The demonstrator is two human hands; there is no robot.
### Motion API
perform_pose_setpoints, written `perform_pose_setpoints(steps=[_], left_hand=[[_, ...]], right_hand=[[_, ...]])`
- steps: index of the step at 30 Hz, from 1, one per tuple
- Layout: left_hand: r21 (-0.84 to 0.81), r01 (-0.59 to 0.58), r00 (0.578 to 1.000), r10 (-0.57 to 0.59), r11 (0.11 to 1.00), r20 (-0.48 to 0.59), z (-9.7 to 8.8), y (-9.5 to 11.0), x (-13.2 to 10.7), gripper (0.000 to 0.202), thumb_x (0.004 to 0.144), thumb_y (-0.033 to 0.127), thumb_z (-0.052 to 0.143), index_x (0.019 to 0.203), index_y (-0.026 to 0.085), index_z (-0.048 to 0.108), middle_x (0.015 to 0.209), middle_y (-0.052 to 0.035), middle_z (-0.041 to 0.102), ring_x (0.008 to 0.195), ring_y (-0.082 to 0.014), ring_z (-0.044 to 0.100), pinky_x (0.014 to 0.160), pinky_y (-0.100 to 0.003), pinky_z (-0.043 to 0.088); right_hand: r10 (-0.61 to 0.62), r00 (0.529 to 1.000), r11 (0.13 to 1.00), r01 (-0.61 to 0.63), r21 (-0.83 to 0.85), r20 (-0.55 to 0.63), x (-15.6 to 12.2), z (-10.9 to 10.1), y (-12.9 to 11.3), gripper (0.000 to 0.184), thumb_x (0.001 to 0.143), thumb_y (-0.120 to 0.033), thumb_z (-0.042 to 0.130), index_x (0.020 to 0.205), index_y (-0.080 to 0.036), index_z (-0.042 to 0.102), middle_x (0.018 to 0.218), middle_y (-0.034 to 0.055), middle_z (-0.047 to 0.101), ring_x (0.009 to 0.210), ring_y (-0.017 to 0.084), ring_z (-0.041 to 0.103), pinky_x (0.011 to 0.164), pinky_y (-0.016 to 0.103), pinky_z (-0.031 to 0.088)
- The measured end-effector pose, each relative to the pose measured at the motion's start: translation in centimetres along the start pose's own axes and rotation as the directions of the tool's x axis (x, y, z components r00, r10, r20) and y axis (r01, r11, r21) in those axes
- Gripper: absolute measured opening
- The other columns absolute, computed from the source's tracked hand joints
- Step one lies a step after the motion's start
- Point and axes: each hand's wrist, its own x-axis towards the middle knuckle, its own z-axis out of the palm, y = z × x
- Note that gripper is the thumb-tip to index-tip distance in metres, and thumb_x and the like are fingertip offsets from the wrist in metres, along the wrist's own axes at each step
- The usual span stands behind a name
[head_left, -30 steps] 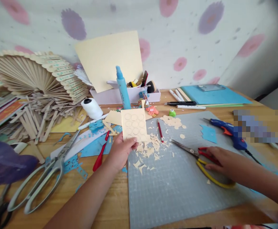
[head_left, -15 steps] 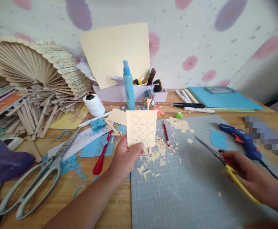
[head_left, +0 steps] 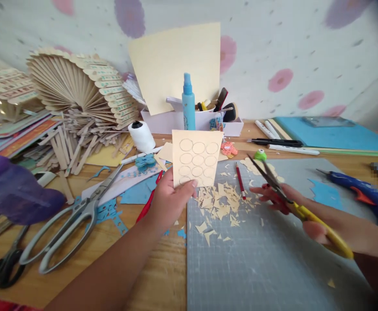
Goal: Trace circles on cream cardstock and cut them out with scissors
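My left hand (head_left: pixel 169 201) pinches the lower edge of a cream paper card (head_left: pixel 195 157) with several pencilled circles, holding it upright above the left edge of the grey cutting mat (head_left: pixel 256 268). My right hand (head_left: pixel 308 214) grips the yellow-handled scissors (head_left: pixel 292 203), lifted off the mat, blades slightly apart and pointing up-left toward the card. Cream paper scraps (head_left: pixel 221 205) lie on the mat below the card. A red pencil (head_left: pixel 239 181) lies just beyond them.
Large grey scissors (head_left: pixel 75 220) and blue paper pieces lie at left. A blue glue bottle (head_left: pixel 188 103), white box, thread spool (head_left: pixel 141 136) and wooden stick fan (head_left: pixel 75 95) stand behind. A blue glue gun (head_left: pixel 366 194) lies at right, pens and blue folder (head_left: pixel 334 136) beyond.
My right hand picked the yellow scissors up off the mat and brought them left toward the card. My left hand kept the card raised; the view shifted right.
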Motion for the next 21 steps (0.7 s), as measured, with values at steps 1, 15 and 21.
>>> perform_pose_setpoints(steps=[1, 15, 21], left_hand=[[-0.028, 0.007, 1.000, -0.006, 1.000, 0.022, 0.1, -0.3, -0.1, 0.015, 0.069, 0.018, 0.059, 0.083, 0.018, 0.053, 0.057, 0.0041, 0.056, 0.049, -0.0087, 0.049, 0.051, -0.022, 0.041], [-0.040, 0.169, 0.963, -0.156, 0.985, 0.219, 1.9, -1.3, -1.8, 0.019, 0.067, 0.018, 0.058, 0.085, 0.016, 0.053, 0.063, 0.0038, 0.057, 0.045, -0.0065, 0.047, 0.045, -0.020, 0.039], [0.014, 0.155, 0.958, -0.154, 0.988, 0.243, 1.7, -1.1, -1.7, 0.019, 0.067, 0.015, 0.055, 0.085, 0.016, 0.052, 0.060, 0.0044, 0.056, 0.045, -0.0065, 0.048, 0.045, -0.019, 0.038]], right_hand=[[-0.019, 0.998, 0.994, 0.013, 0.110, 0.053, 0.2, 0.2, -0.2, 0.067, 0.071, -0.060, 0.036, 0.127, -0.022, 0.039, 0.110, 0.0112, 0.059, 0.097, 0.026, 0.057, 0.074, 0.033, 0.049], [0.111, 0.974, 0.850, -0.195, 0.490, 0.195, 0.7, 0.7, -3.8, 0.019, 0.067, -0.023, 0.054, 0.086, -0.018, 0.055, 0.062, -0.0038, 0.050, 0.052, 0.009, 0.040, 0.047, 0.020, 0.028], [0.121, 0.968, 0.768, -0.232, 0.596, 0.221, 0.7, 1.3, -4.1, 0.015, 0.065, -0.015, 0.053, 0.079, -0.018, 0.056, 0.061, -0.0047, 0.049, 0.051, 0.007, 0.036, 0.049, 0.019, 0.026]])
